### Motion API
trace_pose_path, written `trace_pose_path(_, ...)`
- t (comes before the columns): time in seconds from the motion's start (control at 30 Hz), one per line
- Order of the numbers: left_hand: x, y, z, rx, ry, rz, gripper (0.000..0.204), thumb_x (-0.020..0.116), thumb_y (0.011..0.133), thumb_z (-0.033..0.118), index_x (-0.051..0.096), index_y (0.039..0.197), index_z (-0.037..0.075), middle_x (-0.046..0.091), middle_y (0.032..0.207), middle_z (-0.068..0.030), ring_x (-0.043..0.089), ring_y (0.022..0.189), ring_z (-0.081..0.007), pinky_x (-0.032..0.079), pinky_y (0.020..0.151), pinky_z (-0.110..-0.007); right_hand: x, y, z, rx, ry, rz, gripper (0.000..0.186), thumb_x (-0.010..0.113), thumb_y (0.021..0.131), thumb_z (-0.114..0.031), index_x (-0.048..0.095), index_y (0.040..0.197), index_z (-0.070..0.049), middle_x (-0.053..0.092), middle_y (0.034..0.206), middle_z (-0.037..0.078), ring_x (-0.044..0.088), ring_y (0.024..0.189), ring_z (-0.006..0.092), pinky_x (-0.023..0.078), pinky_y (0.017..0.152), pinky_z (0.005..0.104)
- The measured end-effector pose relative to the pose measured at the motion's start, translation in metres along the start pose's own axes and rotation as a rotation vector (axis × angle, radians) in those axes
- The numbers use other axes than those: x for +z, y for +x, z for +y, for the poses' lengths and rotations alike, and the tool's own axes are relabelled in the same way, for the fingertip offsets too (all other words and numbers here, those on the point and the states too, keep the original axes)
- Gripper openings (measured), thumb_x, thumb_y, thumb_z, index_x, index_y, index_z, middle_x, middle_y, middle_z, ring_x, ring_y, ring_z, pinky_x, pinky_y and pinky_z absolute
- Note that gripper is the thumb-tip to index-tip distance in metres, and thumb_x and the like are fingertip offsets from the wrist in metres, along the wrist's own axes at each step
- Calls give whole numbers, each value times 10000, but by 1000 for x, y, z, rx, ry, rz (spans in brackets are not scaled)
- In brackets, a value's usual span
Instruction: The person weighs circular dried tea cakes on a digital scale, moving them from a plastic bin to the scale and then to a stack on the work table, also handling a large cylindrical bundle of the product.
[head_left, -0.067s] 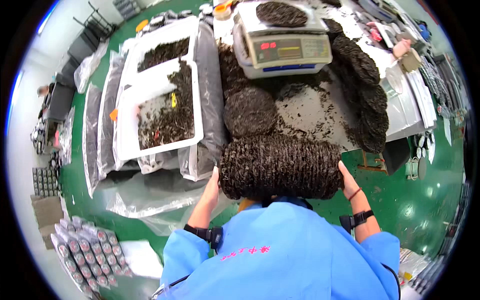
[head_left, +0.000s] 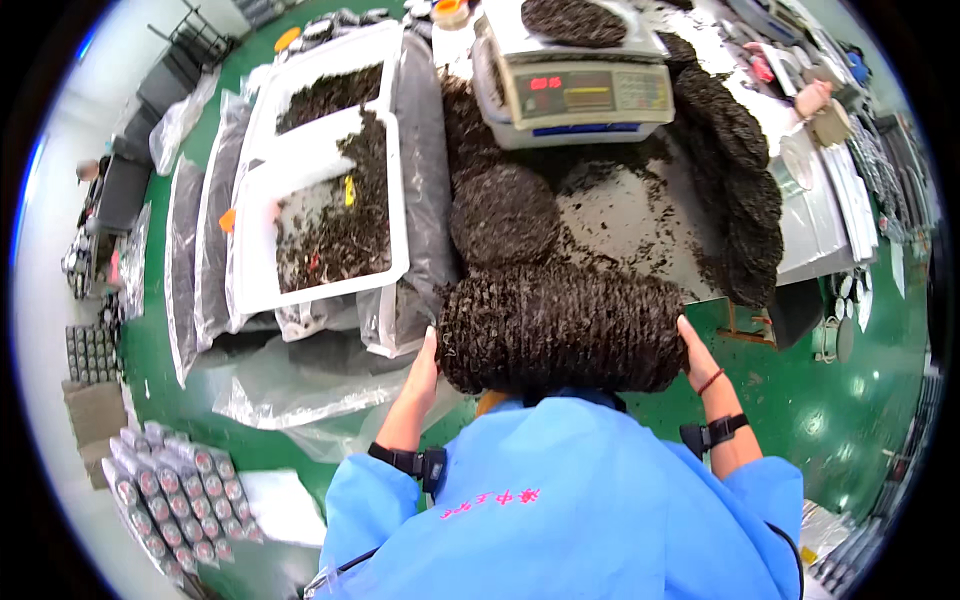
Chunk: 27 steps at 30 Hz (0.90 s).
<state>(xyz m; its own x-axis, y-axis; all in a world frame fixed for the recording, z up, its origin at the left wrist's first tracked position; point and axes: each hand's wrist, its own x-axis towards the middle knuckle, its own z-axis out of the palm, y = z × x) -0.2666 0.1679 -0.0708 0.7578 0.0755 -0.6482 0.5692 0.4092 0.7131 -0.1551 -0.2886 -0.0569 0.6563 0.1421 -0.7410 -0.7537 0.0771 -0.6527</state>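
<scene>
A long row of round, dark dried seaweed cakes (head_left: 565,330) lies on its side against my body, pressed face to face like a thick roll. My left hand (head_left: 424,365) bears on its left end and my right hand (head_left: 698,350) on its right end, so the stack is clamped between both palms. Some fingers are hidden behind the ends. Just beyond it, a flat seaweed cake (head_left: 505,215) lies on the table. Another cake (head_left: 573,22) rests on the pan of a digital scale (head_left: 590,92) with lit red digits.
Overlapping seaweed cakes (head_left: 735,170) run along the table's right side. Two white trays (head_left: 397,200) with loose seaweed scraps stand on the left, beside long clear bags (head_left: 425,150) of dark material. Crumbs litter the grey tabletop (head_left: 615,225). Packed tubes (head_left: 170,500) are piled on the green floor.
The view has shifted slightly, with the scale and table sitting a little higher and further right. The stack stays between both hands, rising very slightly.
</scene>
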Motion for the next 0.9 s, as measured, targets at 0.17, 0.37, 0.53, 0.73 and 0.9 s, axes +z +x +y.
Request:
trace_pose_path(0.17, 25, -15, 10, 90, -18, 203, 653, 343, 1019, 511, 373, 1449, 20, 501, 1388, -87, 492, 1255, -198, 398, 1025, -320, 3, 27, -33, 96, -120, -36, 685, 518, 943, -524, 465, 1395, -11, 529, 1382, 77, 484, 1266, 204, 336, 1091, 350)
trace_pose_path(0.37, 40, -46, -1, 444, 391, 583, 309, 640, 901, 118, 545, 1183, 33, 537, 1201, -79, 568, 1069, -188, 494, 901, -308, -13, 52, -21, 145, -75, -131, 668, 525, 941, -522, 477, 1384, -25, 543, 1366, 66, 491, 1258, 192, 367, 1071, 357)
trace_pose_path(0.53, 52, -48, -8, 518, 726, 698, 226, 711, 809, 55, 593, 999, 22, 545, 1114, -106, 592, 959, -248, 559, 775, -327, -19, 59, -28, 199, -108, -160, 716, 549, 918, -546, 425, 1426, -56, 475, 1429, 61, 455, 1288, 208, 364, 1073, 394)
trace_pose_path(0.73, 49, -39, -9, 649, 1257, 744, 133, 683, 822, 77, 609, 928, 45, 562, 1039, -93, 592, 929, -231, 518, 730, -358, -6, 52, -34, 215, -70, -150, 704, 547, 924, -542, 450, 1403, -34, 510, 1398, 73, 488, 1264, 214, 376, 1070, 394)
trace_pose_path(0.9, 49, -44, 13, 604, 663, 701, 77, 633, 825, 29, 591, 889, 40, 564, 967, -98, 573, 917, -235, 476, 788, -343, 3, 46, -40, 209, -65, -103, 690, 549, 930, -528, 460, 1390, -22, 526, 1381, 88, 511, 1242, 221, 384, 1071, 390)
